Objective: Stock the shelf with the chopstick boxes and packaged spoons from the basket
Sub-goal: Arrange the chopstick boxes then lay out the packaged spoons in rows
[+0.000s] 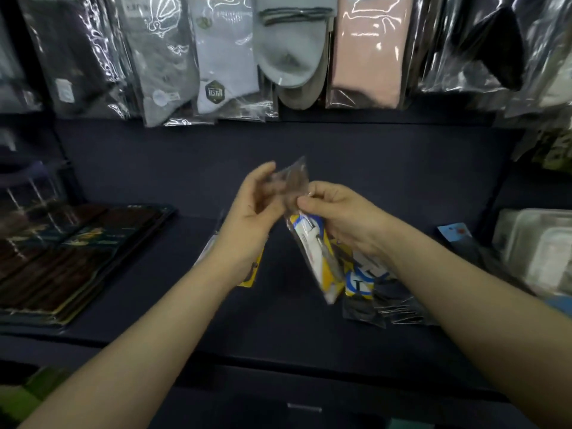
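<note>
Hands met above the dark shelf near the centre of the view. The right hand had its thumb and forefinger pinched together on the clear upper part of a packaged spoon, a plastic sleeve with a yellow, white and blue card showing in its lower half; the packet hung tilted, its bottom end pointing toward five o'clock, clear of the shelf. The left hand sat at nine o'clock from that packet, fingers loosely curved and apart, the fingertips touching the transparent top flap; whether they actually gripped it could not be told through the blur. Under the left wrist lay another yellow-carded packet flat on the shelf. At four o'clock from the held packet, more spoon packets lay overlapping on the shelf, partly hidden by the right forearm. At nine o'clock, well apart from the hands, flat chopstick boxes with dark brown contents sat stacked on the shelf. At twelve o'clock hung bagged socks in a row. At three o'clock stood pale translucent containers.
</note>
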